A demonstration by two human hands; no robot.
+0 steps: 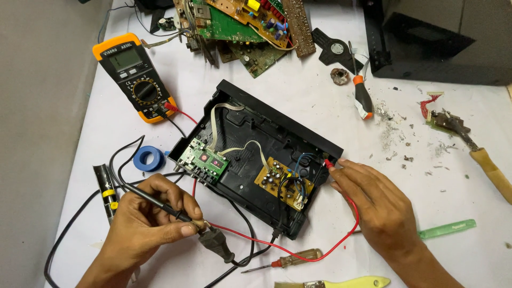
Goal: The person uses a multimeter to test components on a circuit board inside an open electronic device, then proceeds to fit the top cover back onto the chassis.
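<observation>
A: Hand poses?

B: Left hand (146,221) sits low at the near-left of the table, fingers curled tight. It pinches a black probe (154,200) like a pen and grips a grey power plug (216,245) against the thumb. Probe tip meets the plug's pins.

A: Right?

B: Right hand (373,205) lies palm down beside the right end of the open black box (256,160). Fingers closed narrow on the red probe (330,165), its tip at the box's right corner. The red lead (320,250) loops under the wrist back toward the plug.

A: Anything unclear?

B: Exact contact point of the red tip is too small to tell. 2 boards in the box: a green board (205,160) on the left and a brown board (280,181) on the right; parts on them are hard to read. Both forearms are cut off at the bottom edge. A yellow handle (352,281) is also clipped there.

A: Surface?

B: White table (298,90), littered with metal scraps on the right. An orange meter (136,77) is at far left, blue tape roll (148,158) near it, scrap boards (245,24) piled at the top. Orange-grip screwdriver (361,93) is right of the box, and a wooden-handled soldering iron (480,154) at far right. Grey wall on the left.
</observation>
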